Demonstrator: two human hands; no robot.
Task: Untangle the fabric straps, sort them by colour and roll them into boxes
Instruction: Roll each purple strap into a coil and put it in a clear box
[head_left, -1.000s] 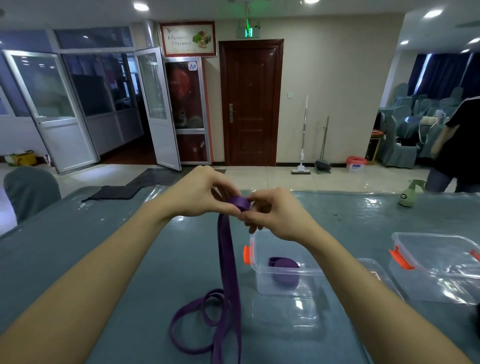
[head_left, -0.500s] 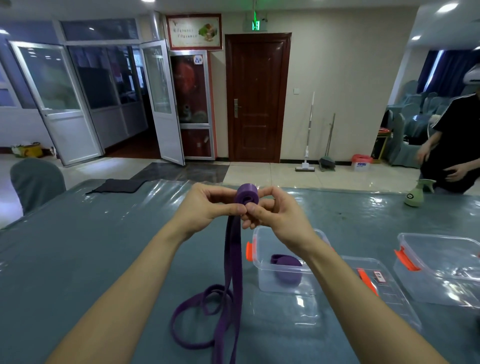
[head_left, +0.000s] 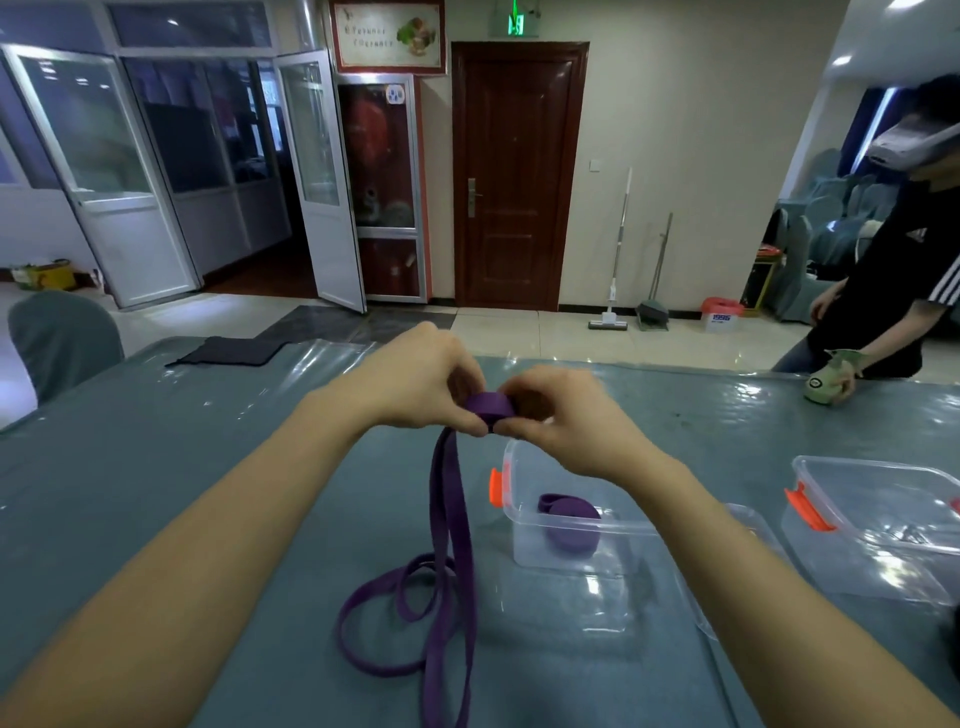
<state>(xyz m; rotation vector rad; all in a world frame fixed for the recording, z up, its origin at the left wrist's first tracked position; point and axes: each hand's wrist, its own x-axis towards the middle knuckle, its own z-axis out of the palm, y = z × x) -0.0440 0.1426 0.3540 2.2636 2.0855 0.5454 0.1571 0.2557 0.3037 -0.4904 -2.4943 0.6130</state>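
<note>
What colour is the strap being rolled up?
Purple. The fabric strap shows best in the head view, hanging down from its rolled end.

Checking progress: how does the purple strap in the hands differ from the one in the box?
The held strap is only partly rolled, its tail hanging into loose loops; the boxed strap is a finished coil. The held strap is pinched between left hand and right hand; the boxed strap lies untouched in the clear box. Both are purple.
</note>
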